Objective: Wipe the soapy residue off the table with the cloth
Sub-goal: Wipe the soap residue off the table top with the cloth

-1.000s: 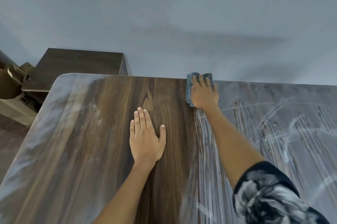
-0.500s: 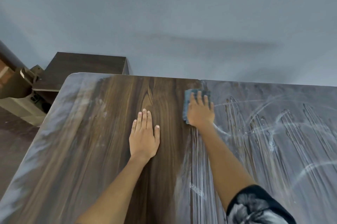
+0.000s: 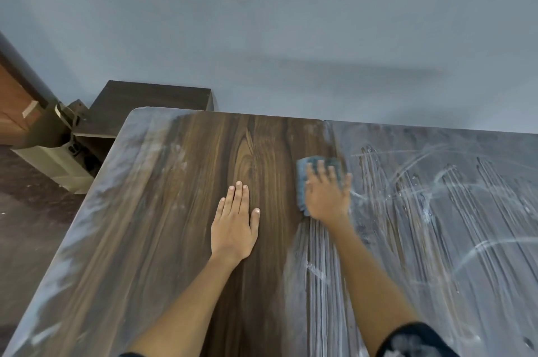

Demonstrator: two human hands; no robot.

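Note:
A dark wood-grain table (image 3: 180, 211) fills the lower view. White soapy residue (image 3: 436, 211) streaks its right half, and a paler film lies along its left edge. My right hand (image 3: 327, 195) presses flat on a folded blue cloth (image 3: 304, 173), blurred by motion, at the border between the clean strip and the soapy area. The cloth shows only above and left of the fingers. My left hand (image 3: 234, 222) lies flat, palm down, on the clean wood with nothing in it.
A grey wall (image 3: 291, 22) rises right behind the table's far edge. A dark wooden cabinet (image 3: 151, 94) stands beyond the far left corner. Beige cardboard pieces (image 3: 52, 153) lie on the dark floor at the left.
My right hand has drawn the cloth from the table's far edge back toward me, leaving a cleaner strip behind it. My left hand stays flat in about the same spot.

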